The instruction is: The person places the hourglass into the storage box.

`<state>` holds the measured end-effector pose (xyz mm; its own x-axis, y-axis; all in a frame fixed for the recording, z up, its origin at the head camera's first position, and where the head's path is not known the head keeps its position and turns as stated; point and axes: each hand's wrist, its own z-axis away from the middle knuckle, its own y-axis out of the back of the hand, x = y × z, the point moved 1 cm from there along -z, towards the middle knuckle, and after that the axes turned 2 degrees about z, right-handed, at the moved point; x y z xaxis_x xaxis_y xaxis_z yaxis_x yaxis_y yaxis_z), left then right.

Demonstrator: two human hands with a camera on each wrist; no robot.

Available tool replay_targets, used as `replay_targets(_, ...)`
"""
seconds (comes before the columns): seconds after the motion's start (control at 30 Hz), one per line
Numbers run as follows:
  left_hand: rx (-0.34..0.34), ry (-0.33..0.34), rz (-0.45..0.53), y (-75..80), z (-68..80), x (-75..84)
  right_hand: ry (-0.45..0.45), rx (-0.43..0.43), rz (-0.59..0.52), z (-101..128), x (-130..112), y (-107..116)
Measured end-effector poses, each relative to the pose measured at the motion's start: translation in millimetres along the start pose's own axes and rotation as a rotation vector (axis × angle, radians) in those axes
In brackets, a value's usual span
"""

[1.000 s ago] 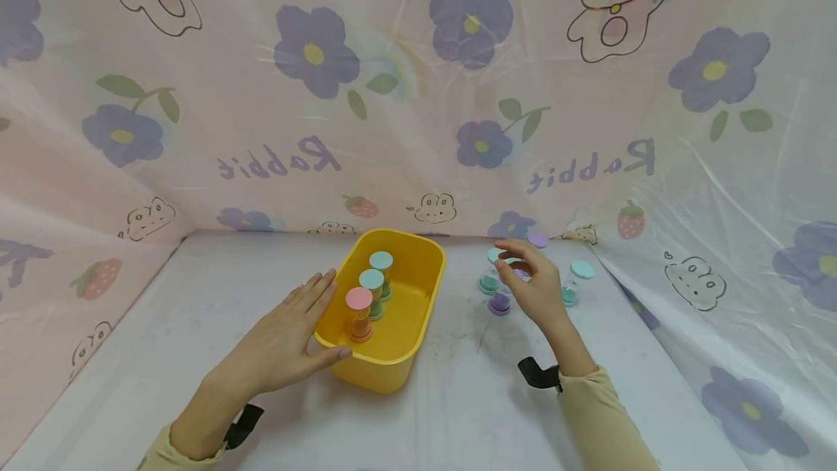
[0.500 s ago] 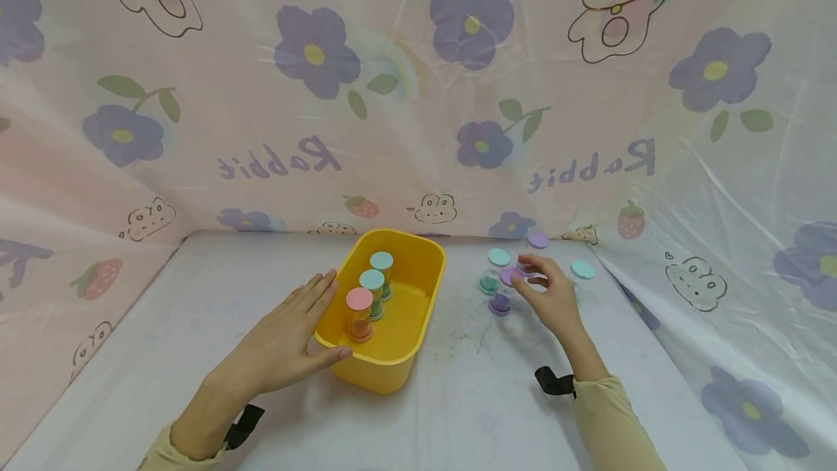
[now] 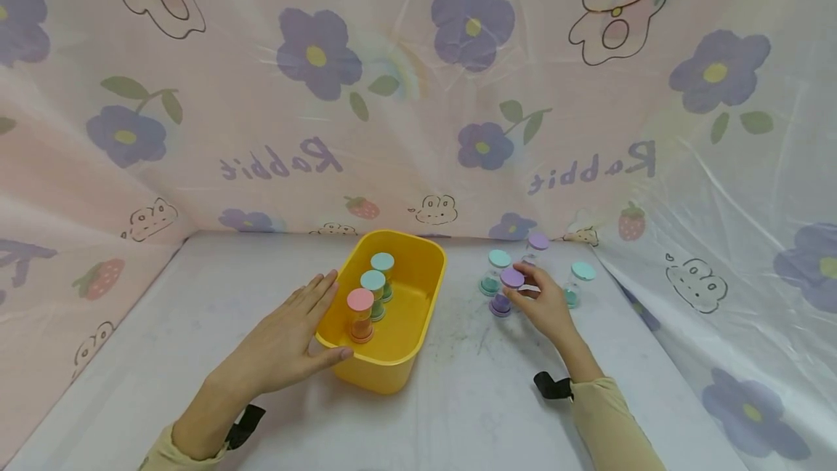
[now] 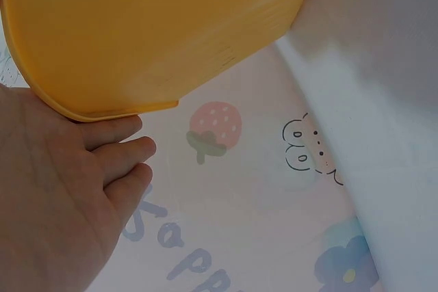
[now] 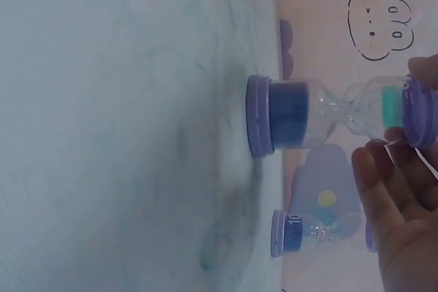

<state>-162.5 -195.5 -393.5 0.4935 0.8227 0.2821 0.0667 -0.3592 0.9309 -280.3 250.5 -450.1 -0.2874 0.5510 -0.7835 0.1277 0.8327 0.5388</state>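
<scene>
purple hrglass [image 5: 289, 115] pinched by r fingers [image 5: 378, 200], l fingers [image 4: 126, 156] straight against bin [image 3: 379, 376], "10" on rear timer [image 5: 293, 236].

The printed cloth [image 3: 405, 158] bears mirrored "Rabbit" twice and "app", the rear purple hourglass [image 5: 293, 234] "10".

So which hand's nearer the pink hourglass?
The left hand, just left of the pink hourglass, touching its yellow bin; the right hand grips a purple hourglass farther right.
</scene>
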Motion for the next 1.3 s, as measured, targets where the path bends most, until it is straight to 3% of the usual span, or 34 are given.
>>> replay_targets(0.37,-0.002,0.004,0.002,-1.4,-0.8,-0.8,-0.005,0.006,-0.023,0.7,0.3,-0.8)
replay_targets(0.67,-0.004,0.008,0.005,-1.1,-0.6,0.0,-0.023,0.003,-0.008,13.8,-39.0,6.0)
replay_targets(1.0,-0.002,0.005,-0.003,-1.0,0.2,-0.2,-0.007,0.041,-0.096,8.9,-10.1,-0.3)
replay_targets(1.3,0.004,0.0,-0.006,0.1,-0.2,0.2,0.071,0.073,-0.172,8.4,-22.4,0.7)
